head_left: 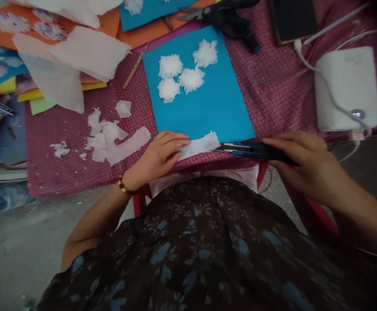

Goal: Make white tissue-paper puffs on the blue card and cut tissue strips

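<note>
My left hand (162, 155) pinches one end of a strip of white tissue paper (201, 144) at the table's front edge. In my right hand (301, 160) is a pair of black-and-blue scissors (249, 150), its tips at the strip's right end. The strip lies along the lower edge of a blue sheet of paper (214, 108). Several ruffled white tissue tufts (170, 66) sit on that sheet's upper half. Left of my left hand, loose tissue pieces (104, 138) lie in a heap beside a longer tissue strip (130, 144).
Black-handled scissors (230, 21) rest at the back. A phone (293, 19) and a white box with cables (346, 90) stand at right. Large tissue sheets (91, 52) overlie coloured papers at back left, and a small stick (135, 67) lies nearby. A checked cloth (58, 172) covers the table.
</note>
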A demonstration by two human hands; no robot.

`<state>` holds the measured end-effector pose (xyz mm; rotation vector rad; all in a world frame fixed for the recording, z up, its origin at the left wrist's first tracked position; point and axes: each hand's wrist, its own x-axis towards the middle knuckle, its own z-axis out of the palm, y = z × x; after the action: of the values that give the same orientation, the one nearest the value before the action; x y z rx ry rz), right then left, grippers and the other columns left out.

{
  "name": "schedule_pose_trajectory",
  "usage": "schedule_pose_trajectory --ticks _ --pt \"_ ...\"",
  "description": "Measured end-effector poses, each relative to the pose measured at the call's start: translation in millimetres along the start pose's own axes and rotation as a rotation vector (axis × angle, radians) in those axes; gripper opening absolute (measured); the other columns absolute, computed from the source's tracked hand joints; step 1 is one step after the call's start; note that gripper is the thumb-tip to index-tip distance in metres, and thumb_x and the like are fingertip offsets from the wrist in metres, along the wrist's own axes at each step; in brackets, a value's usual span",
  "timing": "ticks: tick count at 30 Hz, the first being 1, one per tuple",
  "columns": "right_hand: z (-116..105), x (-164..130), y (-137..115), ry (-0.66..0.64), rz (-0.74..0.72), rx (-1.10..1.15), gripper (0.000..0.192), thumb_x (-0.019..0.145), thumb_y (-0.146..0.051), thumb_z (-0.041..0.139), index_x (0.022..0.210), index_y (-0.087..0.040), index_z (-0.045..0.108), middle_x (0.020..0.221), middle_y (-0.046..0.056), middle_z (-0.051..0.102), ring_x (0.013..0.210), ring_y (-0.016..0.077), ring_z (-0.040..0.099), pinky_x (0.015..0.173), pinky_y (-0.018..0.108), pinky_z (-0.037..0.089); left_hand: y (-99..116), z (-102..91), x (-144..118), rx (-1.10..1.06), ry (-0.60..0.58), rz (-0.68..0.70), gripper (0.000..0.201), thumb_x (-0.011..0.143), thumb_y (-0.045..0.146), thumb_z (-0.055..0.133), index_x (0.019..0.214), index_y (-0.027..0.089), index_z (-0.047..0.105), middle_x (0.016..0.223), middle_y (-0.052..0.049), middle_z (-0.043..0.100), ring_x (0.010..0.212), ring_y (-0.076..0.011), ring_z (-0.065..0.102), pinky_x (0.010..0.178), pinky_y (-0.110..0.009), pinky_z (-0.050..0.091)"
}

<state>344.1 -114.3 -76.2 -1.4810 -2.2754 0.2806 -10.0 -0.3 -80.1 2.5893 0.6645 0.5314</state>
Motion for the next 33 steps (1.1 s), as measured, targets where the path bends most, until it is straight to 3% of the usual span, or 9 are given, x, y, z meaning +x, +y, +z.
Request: schedule_pose_trajectory --ticks 7,11,18,22,29,33 --pt "0.1 8.6 6.0 -0.026 -0.038 0.000 0.041 0.092 -0.021 0.058 0.133 -0.022 0.055 0.114 0.015 0.064 0.099 0.0325 0.060 0.083 0.049 0.048 1.4 2.7 -0.1 0.027 -0.003 0.018 0.029 0.098 0.017 0.047 0.123 0.018 0.061 0.125 -0.011 0.067 0.115 -0.0210 0.060 0.098 -0.040 0.046" --pt "-3.0 13.3 9.4 -0.029 -0.029 0.029 0.042 0.093 -0.021 0.057 0.134 -0.023 0.055 0.114 0.014 0.063 0.101 0.0311 0.061 0.086 0.048 0.047 1.2 4.5 -2.1 0.080 -0.053 0.013 0.038 0.097 0.014 0.044 0.131 0.024 0.057 0.133 -0.010 0.062 0.116 -0.0225 0.057 0.097 -0.041 0.045" --pt "-4.6 17.7 12.4 -0.074 -0.043 0.026 0.042 0.092 -0.021 0.057 0.134 -0.022 0.055 0.118 0.014 0.063 0.104 0.0308 0.060 0.087 0.047 0.047 3.3 5.3 -2.6 0.093 -0.080 -0.024 0.041 0.095 0.013 0.045 0.129 0.031 0.059 0.138 -0.007 0.058 0.120 -0.0234 0.054 0.099 -0.044 0.043" --pt "-3.9 22.0 13.5 -0.065 -0.053 0.005 0.040 0.092 -0.020 0.058 0.132 -0.018 0.056 0.117 0.016 0.063 0.103 0.0315 0.060 0.086 0.047 0.047 5.8 3.9 -0.7 0.067 -0.081 -0.042 0.041 0.096 0.014 0.045 0.132 0.028 0.057 0.137 -0.009 0.059 0.119 -0.0242 0.054 0.100 -0.044 0.044" --pt "-3.5 31.8 13.3 -0.094 -0.081 -0.008 0.038 0.092 -0.020 0.057 0.130 -0.014 0.058 0.118 0.018 0.063 0.104 0.0322 0.060 0.087 0.048 0.047 6.8 3.1 1.3 0.030 -0.048 -0.077 0.054 0.095 0.015 0.044 0.148 0.022 0.039 0.140 -0.013 0.057 0.129 -0.0245 0.051 0.105 -0.044 0.043" --pt "-1.4 36.1 17.2 -0.109 -0.059 0.003 0.038 0.093 -0.022 0.056 0.131 -0.019 0.057 0.121 0.015 0.062 0.107 0.0320 0.060 0.089 0.049 0.046 5.3 3.0 1.0 0.013 -0.048 -0.059 0.047 0.095 0.014 0.045 0.141 0.020 0.047 0.138 -0.013 0.058 0.128 -0.0241 0.053 0.105 -0.044 0.043"
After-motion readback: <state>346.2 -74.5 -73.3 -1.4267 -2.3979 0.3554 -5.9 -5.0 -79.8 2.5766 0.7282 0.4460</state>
